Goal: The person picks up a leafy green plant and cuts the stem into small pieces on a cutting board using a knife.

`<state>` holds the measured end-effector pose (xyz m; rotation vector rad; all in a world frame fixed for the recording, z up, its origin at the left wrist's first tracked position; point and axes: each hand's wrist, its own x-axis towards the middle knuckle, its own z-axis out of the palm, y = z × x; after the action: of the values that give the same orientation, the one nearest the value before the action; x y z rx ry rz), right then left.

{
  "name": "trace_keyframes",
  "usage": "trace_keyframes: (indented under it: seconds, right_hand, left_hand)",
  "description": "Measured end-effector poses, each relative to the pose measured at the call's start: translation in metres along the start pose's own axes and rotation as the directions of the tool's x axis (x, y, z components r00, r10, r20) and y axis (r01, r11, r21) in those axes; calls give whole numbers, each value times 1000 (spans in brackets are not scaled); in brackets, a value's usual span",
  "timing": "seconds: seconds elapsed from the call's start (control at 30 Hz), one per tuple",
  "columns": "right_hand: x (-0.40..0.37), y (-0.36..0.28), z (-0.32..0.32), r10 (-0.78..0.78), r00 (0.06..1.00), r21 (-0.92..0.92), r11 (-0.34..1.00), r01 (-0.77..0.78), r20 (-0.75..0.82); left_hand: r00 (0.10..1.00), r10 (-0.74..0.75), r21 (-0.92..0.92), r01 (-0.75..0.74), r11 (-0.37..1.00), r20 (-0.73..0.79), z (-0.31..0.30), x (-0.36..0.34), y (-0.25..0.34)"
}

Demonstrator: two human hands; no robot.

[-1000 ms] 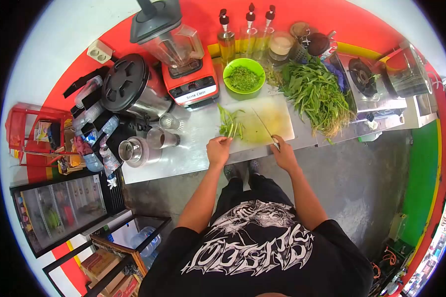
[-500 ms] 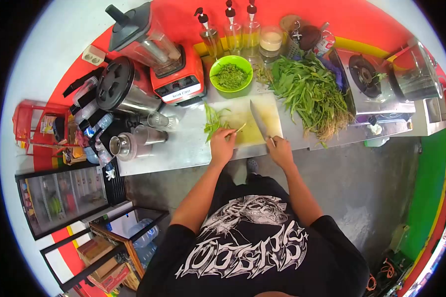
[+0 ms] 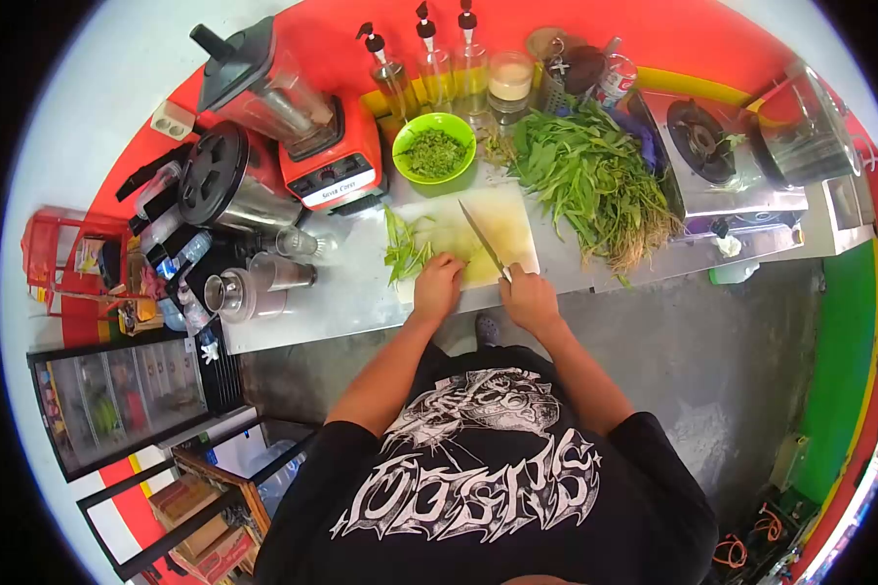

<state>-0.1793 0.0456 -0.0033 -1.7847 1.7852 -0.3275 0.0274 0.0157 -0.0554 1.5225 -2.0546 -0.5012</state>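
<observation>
My right hand (image 3: 531,298) is closed round the handle of a kitchen knife (image 3: 482,234), its blade slanting up and left over the cutting board (image 3: 512,219). On the board's left side, my left hand (image 3: 439,287) has its fingers curled down on leafy greens, mostly hidden beneath them. Loose green leaves (image 3: 403,246) lie just left of those fingers. Behind the board stands a lime-green bowl (image 3: 436,184) holding chopped greens (image 3: 433,154). A large bunch of leafy greens (image 3: 590,175) with roots rests to the right of the board.
A red blender (image 3: 332,161) and a steel container with a black lid (image 3: 234,180) stand at the left. Pump bottles (image 3: 434,73) line the back wall. On the right is a gas stove (image 3: 712,166). The steel counter's front edge (image 3: 361,327) runs before my body.
The view has shifted slightly. My left fingers have come down closer to the board, and the pale stem that stuck out of them no longer shows clearly. The knife stays in my right hand.
</observation>
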Motion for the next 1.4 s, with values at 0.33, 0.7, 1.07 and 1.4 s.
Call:
trace_keyframes:
  seconds: [0.33,0.7,1.07,1.4]
  right_hand:
    - [2,0,34,-15,1000,-312,950,7,-22]
    - [16,-18,15,-73,997,-418,905,80,34]
    - [14,-24,23,8,999,-405,914,10,44]
    - [31,-23,29,124,986,-255,963,-92,113]
  left_hand:
    - [992,-61,-26,65,998,115,-8,2,3]
    - [978,-33,107,11,994,208,-8,5,-4]
    - [985,11,34,-17,999,171,-7,4,-7]
    - [978,-28,45,19,999,209,-9,3,-6]
